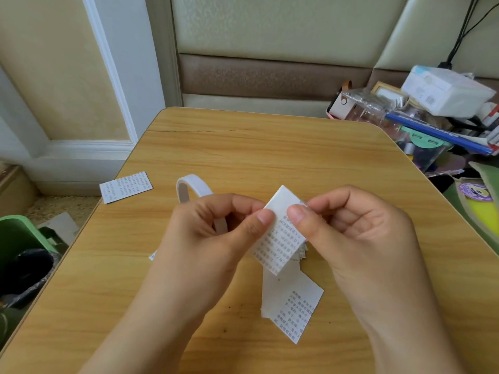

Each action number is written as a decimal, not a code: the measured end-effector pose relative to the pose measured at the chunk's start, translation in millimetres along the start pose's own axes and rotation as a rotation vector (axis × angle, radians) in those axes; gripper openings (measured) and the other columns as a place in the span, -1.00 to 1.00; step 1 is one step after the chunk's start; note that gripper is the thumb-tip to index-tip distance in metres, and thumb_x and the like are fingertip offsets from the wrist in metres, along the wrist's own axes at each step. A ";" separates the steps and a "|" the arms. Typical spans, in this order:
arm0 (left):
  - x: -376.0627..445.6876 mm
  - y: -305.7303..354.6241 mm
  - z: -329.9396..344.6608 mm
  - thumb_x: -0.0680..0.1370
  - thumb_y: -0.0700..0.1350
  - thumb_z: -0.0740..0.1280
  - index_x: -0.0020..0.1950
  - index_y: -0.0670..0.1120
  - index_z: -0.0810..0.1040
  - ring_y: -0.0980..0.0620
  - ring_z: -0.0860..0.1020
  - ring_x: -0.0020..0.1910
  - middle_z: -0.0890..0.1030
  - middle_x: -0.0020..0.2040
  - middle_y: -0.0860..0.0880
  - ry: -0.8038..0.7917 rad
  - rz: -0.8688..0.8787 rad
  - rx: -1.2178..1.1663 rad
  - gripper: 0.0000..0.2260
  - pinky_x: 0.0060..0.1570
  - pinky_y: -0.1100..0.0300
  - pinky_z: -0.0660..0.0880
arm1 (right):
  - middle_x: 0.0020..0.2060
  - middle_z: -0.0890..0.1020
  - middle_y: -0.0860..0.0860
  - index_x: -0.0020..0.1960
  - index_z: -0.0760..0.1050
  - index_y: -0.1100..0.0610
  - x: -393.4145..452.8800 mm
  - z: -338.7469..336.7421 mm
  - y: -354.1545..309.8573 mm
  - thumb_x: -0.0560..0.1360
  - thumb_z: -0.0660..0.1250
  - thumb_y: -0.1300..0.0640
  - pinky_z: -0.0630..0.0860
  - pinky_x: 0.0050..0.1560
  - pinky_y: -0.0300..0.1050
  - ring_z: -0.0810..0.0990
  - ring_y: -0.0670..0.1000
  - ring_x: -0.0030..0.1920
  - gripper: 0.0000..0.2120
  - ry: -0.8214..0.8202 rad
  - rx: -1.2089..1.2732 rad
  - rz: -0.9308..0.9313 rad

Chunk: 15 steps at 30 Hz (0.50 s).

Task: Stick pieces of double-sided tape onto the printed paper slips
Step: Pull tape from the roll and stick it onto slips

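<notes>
**Taping a printed slip at the wooden table**

Over the middle of my wooden table (270, 147), I'm pressing tape onto a printed slip (278, 238). My left hand (216, 233) and right hand (351, 233) both pinch its top edge, thumbs on top. Next, probably, careful peeling of the backing. More slips (291, 306) lie just below; another slip (125, 187) overhangs the left edge.

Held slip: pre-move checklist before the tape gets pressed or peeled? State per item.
1. Printed slip pinched by both hands, left hand and right hand: ok.
2. Grip at the slip's top edge, thumbs on the printed face: ok.
3. Tape piece already on this slip: cannot tell.
4. Tape roll within reach on the table: ok.
5. Next slips lying below the hands: ok.
6. Slip at the left table edge, partly overhanging: not ok.
</notes>
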<state>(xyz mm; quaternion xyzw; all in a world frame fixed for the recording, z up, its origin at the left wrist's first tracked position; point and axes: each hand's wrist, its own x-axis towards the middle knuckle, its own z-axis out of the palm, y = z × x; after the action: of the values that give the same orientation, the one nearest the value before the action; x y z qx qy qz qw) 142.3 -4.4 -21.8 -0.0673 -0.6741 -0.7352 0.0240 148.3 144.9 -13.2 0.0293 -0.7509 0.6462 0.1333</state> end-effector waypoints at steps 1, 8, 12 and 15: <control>0.1 0.1 0.2 0.34 -0.07 0.50 -0.25 -0.09 0.68 0.06 0.57 -0.30 0.66 -0.31 -0.14 0.006 -0.003 -0.021 -0.90 -0.29 0.35 0.49 | -0.35 0.68 0.01 -0.23 0.61 0.02 0.3 0.0 0.2 0.25 0.50 -0.01 0.53 -0.29 -0.24 0.61 -0.07 -0.34 -0.84 -0.013 0.040 0.024; -0.3 0.9 1.9 0.31 -0.11 0.41 -0.31 -0.06 0.69 0.10 0.56 -0.33 0.66 -0.32 -0.11 0.044 -0.011 -0.134 -0.93 -0.32 0.36 0.47 | -0.38 0.67 0.04 -0.28 0.61 0.04 0.2 6.8 1.5 0.26 0.57 0.02 0.50 -0.33 -0.29 0.59 -0.09 -0.37 -0.83 0.013 0.143 0.063; 0.5 -1.2 -0.1 0.32 -0.11 0.51 -0.28 -0.07 0.68 0.05 0.57 -0.29 0.66 -0.28 -0.15 0.025 -0.016 -0.113 -0.94 -0.28 0.33 0.49 | -0.37 0.67 0.04 -0.28 0.60 0.04 -0.4 10.3 1.7 0.19 0.47 -0.01 0.51 -0.33 -0.24 0.61 -0.05 -0.36 -0.84 0.060 0.148 0.070; 0.4 -1.5 -1.7 0.34 -0.13 0.52 -0.28 -0.09 0.67 0.06 0.56 -0.30 0.65 -0.30 -0.14 0.009 -0.018 -0.093 -0.93 -0.31 0.36 0.47 | -0.38 0.67 0.03 -0.27 0.60 0.04 -0.9 10.5 1.0 0.20 0.46 -0.02 0.52 -0.32 -0.17 0.61 -0.02 -0.36 -0.83 0.074 0.100 0.066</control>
<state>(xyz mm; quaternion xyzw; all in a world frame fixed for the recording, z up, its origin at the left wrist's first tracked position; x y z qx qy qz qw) 141.7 -5.9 -23.3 -0.0590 -0.6396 -0.7662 0.0174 147.3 134.7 -15.7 -0.0126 -0.7129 0.6875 0.1381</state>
